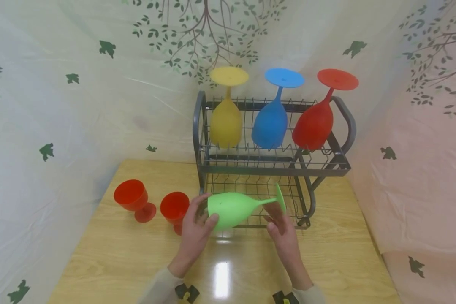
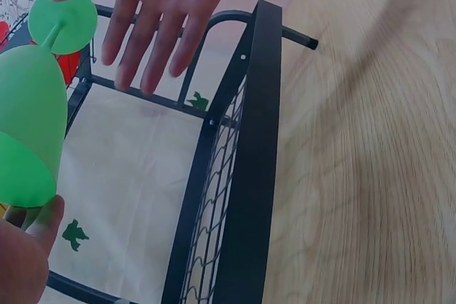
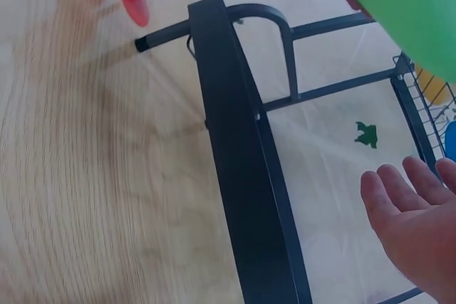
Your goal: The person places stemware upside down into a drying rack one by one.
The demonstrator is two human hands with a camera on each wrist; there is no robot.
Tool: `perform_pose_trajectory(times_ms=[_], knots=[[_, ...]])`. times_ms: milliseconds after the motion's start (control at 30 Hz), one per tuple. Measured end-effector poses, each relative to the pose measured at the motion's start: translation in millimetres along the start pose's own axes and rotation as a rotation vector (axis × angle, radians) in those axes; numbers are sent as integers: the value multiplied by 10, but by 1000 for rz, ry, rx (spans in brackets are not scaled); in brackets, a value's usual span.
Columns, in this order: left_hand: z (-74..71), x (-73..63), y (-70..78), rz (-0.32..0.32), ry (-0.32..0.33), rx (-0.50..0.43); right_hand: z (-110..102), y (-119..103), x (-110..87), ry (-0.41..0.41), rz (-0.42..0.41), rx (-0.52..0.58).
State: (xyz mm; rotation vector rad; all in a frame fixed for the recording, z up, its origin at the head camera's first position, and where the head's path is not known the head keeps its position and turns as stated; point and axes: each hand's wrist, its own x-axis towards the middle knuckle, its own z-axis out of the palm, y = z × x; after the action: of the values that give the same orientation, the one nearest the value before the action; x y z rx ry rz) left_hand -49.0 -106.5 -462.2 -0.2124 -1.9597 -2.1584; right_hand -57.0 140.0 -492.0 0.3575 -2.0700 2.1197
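Note:
A light green plastic goblet (image 1: 232, 209) lies sideways in the air in front of the dish rack, its bowl to the left and its foot to the right. My left hand (image 1: 193, 234) grips it at the rim, thumb on the near side. Near the goblet's foot is my right hand (image 1: 285, 240), its fingers straight. In the left wrist view the right thumb overlaps the edge of the foot (image 2: 64, 23), while the other fingers extend past it.
A black two-tier dish rack (image 1: 273, 171) stands on the wooden table (image 1: 137, 270). Upside down on its upper tier are a yellow goblet (image 1: 226, 124), a blue goblet (image 1: 270, 124) and a red goblet (image 1: 313, 126). Two red goblets (image 1: 131, 195) stand upright at the left.

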Motion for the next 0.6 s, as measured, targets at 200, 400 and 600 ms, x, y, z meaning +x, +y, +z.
perform_pose_trajectory(times_ms=[200, 400, 600], knots=[[107, 26, -38, -33, -20, -39, 131, -24, 15, 38, 30, 20], [203, 27, -80, -46, -19, -38, 193, -47, 10, 31, 73, 21], [256, 11, -147, -28, -9, -44, 235, -56, 9, 11, 56, 71]])
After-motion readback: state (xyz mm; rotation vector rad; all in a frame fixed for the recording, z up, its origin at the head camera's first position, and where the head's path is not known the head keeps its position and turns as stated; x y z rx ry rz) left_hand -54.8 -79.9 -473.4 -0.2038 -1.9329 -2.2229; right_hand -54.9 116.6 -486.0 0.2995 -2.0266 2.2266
